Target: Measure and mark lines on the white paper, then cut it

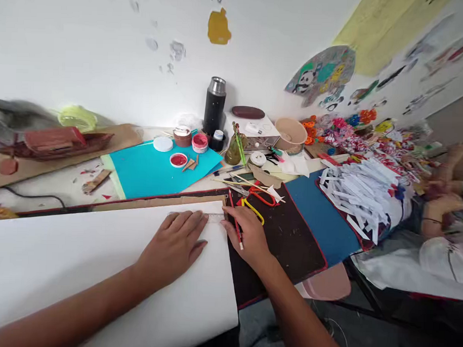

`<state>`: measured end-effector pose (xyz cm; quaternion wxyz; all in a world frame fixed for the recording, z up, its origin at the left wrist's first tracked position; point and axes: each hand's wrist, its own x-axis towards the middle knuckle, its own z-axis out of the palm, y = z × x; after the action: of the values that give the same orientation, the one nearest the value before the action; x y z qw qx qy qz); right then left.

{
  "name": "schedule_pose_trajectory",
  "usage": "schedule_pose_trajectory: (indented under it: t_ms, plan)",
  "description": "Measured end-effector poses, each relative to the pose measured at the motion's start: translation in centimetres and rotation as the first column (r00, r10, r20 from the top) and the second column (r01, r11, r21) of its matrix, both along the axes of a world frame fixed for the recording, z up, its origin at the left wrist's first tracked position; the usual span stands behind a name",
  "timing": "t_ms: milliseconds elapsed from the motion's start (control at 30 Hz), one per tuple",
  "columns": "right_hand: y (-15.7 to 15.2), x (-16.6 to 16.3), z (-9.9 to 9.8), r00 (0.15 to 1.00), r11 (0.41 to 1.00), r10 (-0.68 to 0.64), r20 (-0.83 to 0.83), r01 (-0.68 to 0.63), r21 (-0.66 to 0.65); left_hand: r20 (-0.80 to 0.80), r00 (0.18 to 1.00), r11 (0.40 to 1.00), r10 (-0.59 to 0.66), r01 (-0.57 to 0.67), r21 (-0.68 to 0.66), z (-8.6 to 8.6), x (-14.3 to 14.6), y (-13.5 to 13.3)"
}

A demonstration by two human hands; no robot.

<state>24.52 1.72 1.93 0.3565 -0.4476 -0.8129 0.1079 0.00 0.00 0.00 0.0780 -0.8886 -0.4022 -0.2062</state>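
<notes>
A large white sheet [80, 269] lies across the near part of the table. My left hand [173, 247] rests flat on it, fingers stretched out, pressing a clear ruler [215, 218] near the sheet's far right corner. My right hand [248, 235] sits just right of the sheet's edge, fingers closed round a red pencil [235, 224] whose tip points toward the ruler's end. Under the sheet is a strip of brown cardboard [154, 201] on a dark mat [286, 236].
Red and yellow scissors [259, 200], brushes in a jar [236, 148], red paint tubs [199, 142], a black flask [214, 107] and a turquoise sheet [151, 170] lie behind. A pile of white paper strips [360, 193] sits right, beside another person [446, 201].
</notes>
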Motion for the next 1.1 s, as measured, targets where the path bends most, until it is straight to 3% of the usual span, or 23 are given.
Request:
schedule_pose_trajectory:
  t_ms: [267,633,867,1100]
  plan:
    - [1.2,2.5,-0.4,0.976,0.998,0.046,0.215,-0.037,-0.046,0.024,0.999,1.000,-0.020,0.021,-0.014,0.1,-0.1,-0.1]
    - [1.6,2.7,-0.9,0.986,1.000,-0.017,0.164,0.020,-0.014,0.050,0.998,0.996,0.043,-0.038,-0.083,-0.1,-0.8,0.5]
    - [1.3,2.6,-0.3,1.000,0.999,-0.012,-0.021,0.011,-0.052,0.088,0.994,0.992,0.058,-0.048,-0.114,-0.3,-0.7,0.3]
    - [1.2,2.8,-0.5,0.997,0.997,-0.033,-0.064,0.029,-0.067,0.118,0.991,0.991,0.059,-0.044,-0.126,-0.5,-0.3,0.3]
